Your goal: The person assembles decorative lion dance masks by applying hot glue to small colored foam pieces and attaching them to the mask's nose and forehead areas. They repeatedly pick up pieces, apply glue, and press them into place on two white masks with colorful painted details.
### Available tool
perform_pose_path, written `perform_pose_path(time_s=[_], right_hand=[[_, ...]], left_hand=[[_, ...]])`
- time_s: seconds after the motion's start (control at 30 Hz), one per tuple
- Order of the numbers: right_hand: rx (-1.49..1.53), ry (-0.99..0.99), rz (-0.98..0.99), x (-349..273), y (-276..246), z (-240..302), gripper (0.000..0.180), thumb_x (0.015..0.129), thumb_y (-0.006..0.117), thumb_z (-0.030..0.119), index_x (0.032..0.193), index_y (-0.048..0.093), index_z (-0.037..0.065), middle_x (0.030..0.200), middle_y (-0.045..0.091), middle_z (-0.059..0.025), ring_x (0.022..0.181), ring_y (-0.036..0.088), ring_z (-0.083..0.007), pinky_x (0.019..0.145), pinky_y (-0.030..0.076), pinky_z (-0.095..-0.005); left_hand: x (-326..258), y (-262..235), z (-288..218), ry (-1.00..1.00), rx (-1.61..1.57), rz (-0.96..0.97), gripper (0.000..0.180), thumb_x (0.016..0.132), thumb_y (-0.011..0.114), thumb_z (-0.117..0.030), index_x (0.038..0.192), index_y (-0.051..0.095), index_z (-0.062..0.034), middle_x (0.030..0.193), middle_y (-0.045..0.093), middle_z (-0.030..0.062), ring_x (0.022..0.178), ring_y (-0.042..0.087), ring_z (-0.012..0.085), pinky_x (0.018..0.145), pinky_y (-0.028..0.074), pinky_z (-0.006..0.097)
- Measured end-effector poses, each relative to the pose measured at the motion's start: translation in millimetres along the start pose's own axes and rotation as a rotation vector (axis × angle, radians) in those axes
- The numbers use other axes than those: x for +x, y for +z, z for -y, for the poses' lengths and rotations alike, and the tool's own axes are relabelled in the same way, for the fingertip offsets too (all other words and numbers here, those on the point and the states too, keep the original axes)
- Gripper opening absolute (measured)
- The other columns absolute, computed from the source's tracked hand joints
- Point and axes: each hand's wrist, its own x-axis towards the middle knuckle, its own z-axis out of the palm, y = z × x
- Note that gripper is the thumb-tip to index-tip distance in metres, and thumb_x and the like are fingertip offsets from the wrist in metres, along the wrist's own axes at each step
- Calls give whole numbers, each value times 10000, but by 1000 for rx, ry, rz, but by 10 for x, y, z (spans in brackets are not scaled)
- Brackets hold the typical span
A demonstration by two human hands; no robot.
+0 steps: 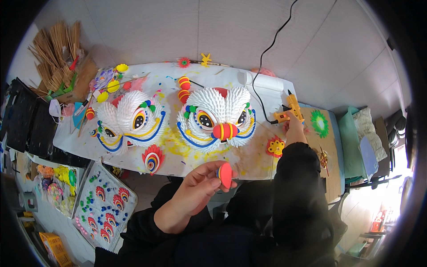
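Observation:
In my left hand (199, 184), held before the table's front edge, is a small layered foam piece (226, 175), red on its right face with yellow and blue toward the fingers. My right arm reaches to the table's right end, where my right hand (295, 130) grips a yellow hot glue gun (292, 108); part of its handle is hidden. Two white lion-dance masks stand on the table. The middle mask (231, 99) has a red nose (225, 131) with yellow bands; on the left mask (147, 116) no such nose shows.
A black cord (262, 62) runs from the glue gun up the wall. A flame-shaped eye piece (153, 159) and a red-yellow flower (275, 146) lie near the front edge. At lower left stands a tray (84, 222) of small parts. Bamboo sticks (55, 49) fill a box at back left.

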Motion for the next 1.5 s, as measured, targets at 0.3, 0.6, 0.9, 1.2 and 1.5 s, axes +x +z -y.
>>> perform_pose_path(time_s=[0.3, 0.6, 0.9, 1.2, 1.5], right_hand=[[269, -148, 68, 75, 5, 55, 284, 841, 676, 194, 1074, 543, 102, 911, 629, -73, 731, 661, -214, 615, 545, -359], [343, -748, 520, -1200, -797, 463, 444, 827, 663, 66, 1226, 469, 45, 1039, 598, -104, 889, 655, -232, 700, 573, -351], [-148, -1102, 909, -2300, -1259, 341, 339, 758, 751, 105, 1039, 579, 25, 1070, 633, -168, 849, 651, -243, 719, 552, -334], [-426, -1095, 1140, -2494, -1108, 422, 233, 716, 793, 75, 851, 616, 4, 889, 688, -155, 889, 719, -300, 712, 577, -349], [-553, -1254, 1046, -2515, -1043, 449, 251, 653, 795, 81, 811, 604, 37, 763, 647, -108, 689, 666, -253, 602, 533, -312]], left_hand=[[-30, -32, 28, 11, -92, 30, 375, 928, 624, -132, 1280, 551, -25, 1196, 637, 184, 1034, 659, 287, 846, 539, 338], [74, -65, 112, 96, -188, 88, 326, 926, 595, -58, 1250, 584, -16, 1141, 655, 121, 1006, 650, 243, 859, 526, 353], [118, 10, 128, 107, -197, 160, 349, 926, 603, -45, 1273, 562, -22, 1155, 636, 79, 1022, 617, 176, 862, 492, 318], [100, 40, 109, 86, -110, 105, 371, 927, 618, -62, 1287, 549, -4, 1161, 633, 85, 984, 612, 148, 840, 491, 297], [87, 26, 108, 87, -90, 110, 395, 922, 630, -64, 1297, 535, 19, 1162, 635, 93, 970, 615, 141, 830, 500, 292]])
